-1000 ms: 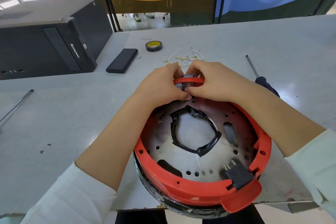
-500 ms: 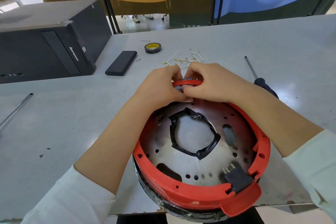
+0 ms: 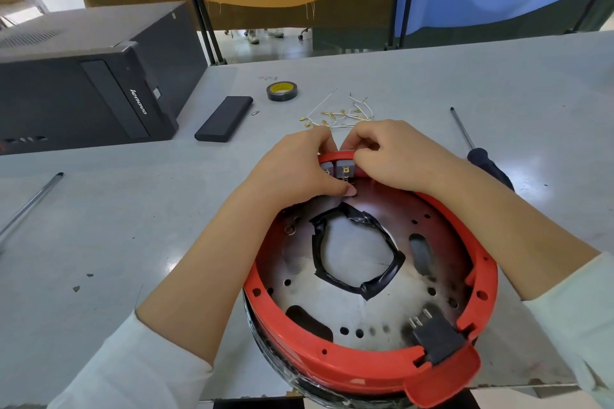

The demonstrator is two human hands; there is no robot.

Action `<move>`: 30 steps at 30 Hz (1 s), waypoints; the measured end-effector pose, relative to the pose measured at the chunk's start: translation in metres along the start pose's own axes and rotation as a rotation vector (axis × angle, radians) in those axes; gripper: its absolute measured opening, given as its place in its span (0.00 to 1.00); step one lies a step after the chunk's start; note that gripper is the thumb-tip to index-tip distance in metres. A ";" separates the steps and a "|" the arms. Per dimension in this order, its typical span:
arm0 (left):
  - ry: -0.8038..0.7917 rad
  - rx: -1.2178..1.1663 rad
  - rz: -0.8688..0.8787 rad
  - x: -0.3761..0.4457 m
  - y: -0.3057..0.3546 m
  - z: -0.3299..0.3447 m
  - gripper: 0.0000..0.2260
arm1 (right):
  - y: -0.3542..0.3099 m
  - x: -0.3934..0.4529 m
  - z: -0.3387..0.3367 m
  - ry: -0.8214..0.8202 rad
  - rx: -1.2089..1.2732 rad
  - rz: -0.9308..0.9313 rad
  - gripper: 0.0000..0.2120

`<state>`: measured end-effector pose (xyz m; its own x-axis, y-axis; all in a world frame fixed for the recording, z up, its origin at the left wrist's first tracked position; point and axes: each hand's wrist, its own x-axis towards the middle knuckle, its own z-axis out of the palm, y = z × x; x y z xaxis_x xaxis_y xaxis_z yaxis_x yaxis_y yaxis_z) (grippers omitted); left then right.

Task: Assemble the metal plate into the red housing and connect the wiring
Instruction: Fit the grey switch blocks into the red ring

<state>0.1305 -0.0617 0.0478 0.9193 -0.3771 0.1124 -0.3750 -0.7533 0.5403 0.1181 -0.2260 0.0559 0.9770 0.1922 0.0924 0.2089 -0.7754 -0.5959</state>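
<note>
Plate (image 3: 349, 302) sits inside red housing (image 3: 332, 365) at near edge of surface (image 3: 116, 226). Left hand (image 3: 295, 166) and right hand (image 3: 395, 156) curl fingers onto far rim beside grey switch blocks (image 3: 344, 169). Advice: steady rim, push terminals straight; spare wires (image 3: 342, 114) lie just beyond

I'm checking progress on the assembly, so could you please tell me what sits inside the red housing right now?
Inside the red housing lies the metal plate, its central hole edged with black tape. A black connector sits at the near rim. Both hands cover the far rim, hiding any wiring there.
</note>
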 end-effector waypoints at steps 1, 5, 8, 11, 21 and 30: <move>-0.006 -0.009 -0.004 -0.001 -0.001 0.000 0.21 | 0.001 0.000 0.000 0.003 0.010 0.014 0.11; -0.005 -0.067 -0.006 -0.002 -0.002 0.001 0.21 | 0.000 -0.002 0.001 -0.003 -0.068 0.038 0.10; -0.002 -0.043 -0.013 -0.001 -0.002 0.000 0.19 | -0.001 -0.003 0.000 -0.003 -0.089 0.024 0.09; -0.018 -0.001 -0.028 0.002 -0.002 0.001 0.19 | -0.003 -0.003 -0.001 -0.014 -0.154 0.028 0.09; -0.023 0.049 -0.047 0.005 0.002 0.002 0.19 | -0.002 -0.001 -0.001 -0.050 -0.151 0.018 0.06; -0.016 0.055 -0.043 -0.001 0.001 0.003 0.23 | 0.001 -0.002 0.003 -0.071 -0.191 0.009 0.05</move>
<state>0.1285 -0.0636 0.0457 0.9329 -0.3518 0.0764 -0.3414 -0.7975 0.4975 0.1159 -0.2251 0.0530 0.9748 0.2213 0.0268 0.2108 -0.8759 -0.4341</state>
